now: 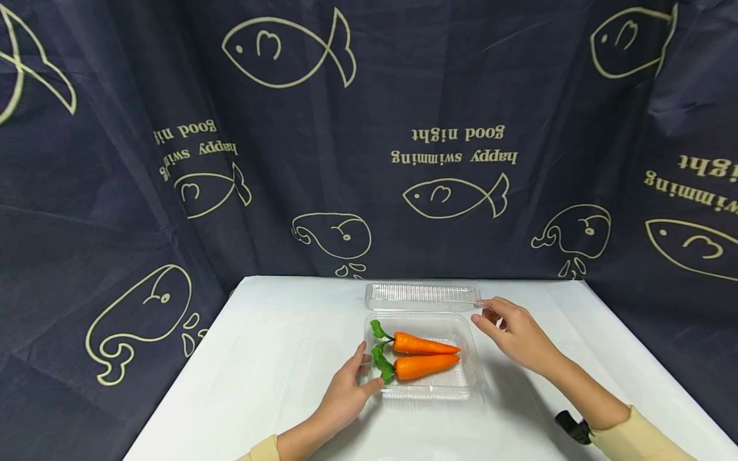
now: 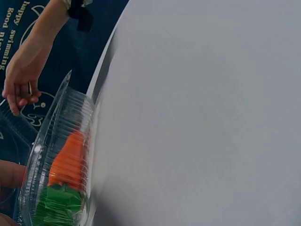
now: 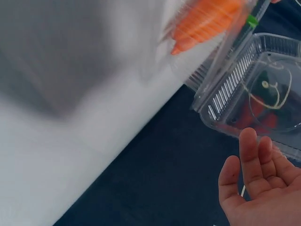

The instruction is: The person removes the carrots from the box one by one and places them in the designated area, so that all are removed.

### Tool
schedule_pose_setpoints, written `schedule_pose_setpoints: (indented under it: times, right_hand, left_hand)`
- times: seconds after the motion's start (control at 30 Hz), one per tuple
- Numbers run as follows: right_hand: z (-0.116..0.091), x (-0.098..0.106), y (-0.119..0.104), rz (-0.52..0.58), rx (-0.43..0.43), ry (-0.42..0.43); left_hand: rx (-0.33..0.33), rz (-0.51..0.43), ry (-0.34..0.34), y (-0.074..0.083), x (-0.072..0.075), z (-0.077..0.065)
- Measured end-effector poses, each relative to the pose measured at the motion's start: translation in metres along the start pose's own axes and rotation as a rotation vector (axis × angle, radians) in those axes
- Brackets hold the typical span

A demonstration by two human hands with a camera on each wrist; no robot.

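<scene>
A clear plastic clamshell box (image 1: 423,388) lies on the white table with its lid (image 1: 423,296) raised at the back. Two orange carrots with green leaves lie side by side in the base, a back carrot (image 1: 423,344) and a front carrot (image 1: 426,367), tips to the right. My left hand (image 1: 343,394) holds the base's left side, thumb at the front corner. In the left wrist view its fingers (image 2: 11,174) reach the rim. At the lid's right end is my right hand (image 1: 519,336), fingertips by the edge, thumb apart. The right wrist view shows its fingers (image 3: 251,155) loosely bent.
The white table (image 1: 277,358) surrounds the box. Behind it hangs a dark blue curtain (image 1: 369,141) printed with fish and whales. A black band (image 1: 573,428) sits at the right wrist.
</scene>
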State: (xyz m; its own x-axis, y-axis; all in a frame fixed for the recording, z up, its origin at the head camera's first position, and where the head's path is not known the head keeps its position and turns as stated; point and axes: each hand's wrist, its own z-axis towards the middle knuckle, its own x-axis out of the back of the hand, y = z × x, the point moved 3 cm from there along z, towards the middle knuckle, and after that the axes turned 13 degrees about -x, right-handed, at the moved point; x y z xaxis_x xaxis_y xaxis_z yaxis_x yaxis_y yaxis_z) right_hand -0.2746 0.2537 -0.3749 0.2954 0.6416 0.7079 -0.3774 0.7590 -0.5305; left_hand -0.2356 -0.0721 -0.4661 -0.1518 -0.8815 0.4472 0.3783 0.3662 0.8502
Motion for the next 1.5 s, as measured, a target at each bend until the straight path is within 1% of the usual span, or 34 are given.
schedule_pose_setpoints:
  times: [0.23, 0.47, 0.63, 0.93, 1.07, 1.2, 1.5]
  right_hand:
    - [0.015, 0.004, 0.004, 0.036, -0.037, -0.021]
    - [0.027, 0.003, 0.009, 0.092, -0.082, -0.053]
    - [0.034, 0.001, 0.011, 0.089, -0.129, -0.085]
    - [0.049, -0.001, 0.017, 0.124, -0.195, -0.096]
    - [0.056, -0.003, 0.018, 0.127, -0.224, -0.121]
    - [0.063, -0.005, 0.019, 0.126, -0.236, -0.149]
    - [0.076, -0.006, 0.023, 0.114, -0.265, -0.135]
  left_hand:
    - [-0.002, 0.012, -0.003, 0.002, 0.0, 0.002]
    - [0.008, 0.016, -0.003, 0.003, 0.0, 0.001]
    - [0.017, 0.019, 0.004, 0.003, 0.0, 0.0]
    - [0.017, 0.03, 0.003, 0.003, -0.001, 0.0]
    - [0.018, 0.035, 0.009, 0.004, 0.0, 0.001]
    - [0.014, 0.044, 0.015, 0.005, 0.001, 0.001]
    - [0.011, 0.04, 0.009, 0.005, 0.001, -0.001]
